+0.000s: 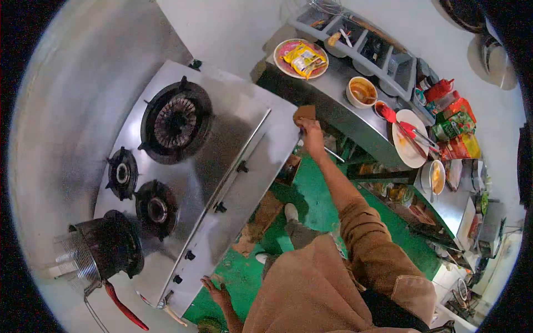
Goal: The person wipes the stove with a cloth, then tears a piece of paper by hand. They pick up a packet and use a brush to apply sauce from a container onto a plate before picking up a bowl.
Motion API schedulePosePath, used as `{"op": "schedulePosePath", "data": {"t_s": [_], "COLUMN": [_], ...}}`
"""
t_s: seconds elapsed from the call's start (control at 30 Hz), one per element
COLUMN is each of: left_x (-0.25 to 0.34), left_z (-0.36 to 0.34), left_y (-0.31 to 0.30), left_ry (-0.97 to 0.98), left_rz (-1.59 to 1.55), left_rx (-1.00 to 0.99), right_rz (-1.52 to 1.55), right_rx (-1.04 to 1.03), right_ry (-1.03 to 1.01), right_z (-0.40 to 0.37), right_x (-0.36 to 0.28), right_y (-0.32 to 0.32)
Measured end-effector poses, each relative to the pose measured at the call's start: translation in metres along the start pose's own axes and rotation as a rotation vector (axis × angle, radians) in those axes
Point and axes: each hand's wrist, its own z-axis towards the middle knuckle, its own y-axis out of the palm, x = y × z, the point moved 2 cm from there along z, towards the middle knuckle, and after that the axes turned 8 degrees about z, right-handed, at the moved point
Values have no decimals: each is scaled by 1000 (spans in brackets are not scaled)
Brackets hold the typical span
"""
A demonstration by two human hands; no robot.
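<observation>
My right hand [312, 135] is closed at the stove's far right corner, its fingers right at a small flat brown piece [304, 112] whose material I cannot tell. The dark gap between stove and side counter lies beside that hand. Lower in view, my left hand [216, 291] has its fingers spread at the front edge of the steel stove [205, 183], close to the lower knobs, and holds nothing. Several black burners sit on the stove top, the largest burner [176, 121] at the back. No flame shows on them.
A dark pot [105, 244] with a wire strainer [78, 261] stands at the stove's lower left; a red handle [119, 308] sticks out. The side counter holds a plate with a yellow packet [304, 60], a sauce bowl [362, 91], a white oval plate [408, 147] and grey bins [366, 47].
</observation>
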Motion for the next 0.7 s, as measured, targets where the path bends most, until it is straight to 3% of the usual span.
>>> {"op": "schedulePosePath", "data": {"t_s": [0.07,0.1,0.13,0.17,0.23,0.27,0.33,0.37,0.4,0.43,0.5,0.63,0.67,0.7], "left_x": [9,12,9,-1,-11,-15,-33,-46,-49,-41,-38,-22,-16,-9], "left_z": [-2,0,1,1,6,9,8,8,10,11,8,7,8,12], "left_y": [-4,-4,-1,4,6,6,10,11,13,12,10,1,-3,-6], "left_ry": [-10,-19,-9,72,159,102,39,347,659,663,-168,-203,-210,-213], "left_rz": [42,79,78,101,128,132,136,307,472,475,-251,-328,-217,-104], "left_rx": [-35,-66,-66,-34,2,-65,-131,-28,80,82,-223,-254,-296,-338], "right_rz": [-682,-647,-643,-643,-720,-718,-333,-724,-234,-411,-427,-421,-417,-474], "right_rx": [149,94,-204,-194,-735,-729,-767,-604,-457,-327,-256,-14,64,-23], "right_ry": [-165,-171,-77,-76,-481,-478,109,-333,-294,-343,-308,-198,-174,-183], "right_z": [8,-9,-24,-45,-79,-69,-35,-20,11,32,63,55,44,23], "right_x": [9,-10,-5,-15,-39,-39,-6,9,7,-5,-18,-18,-14,8], "right_y": [12,22,36,40,56,53,42,37,21,15,8,27,32,41]}}
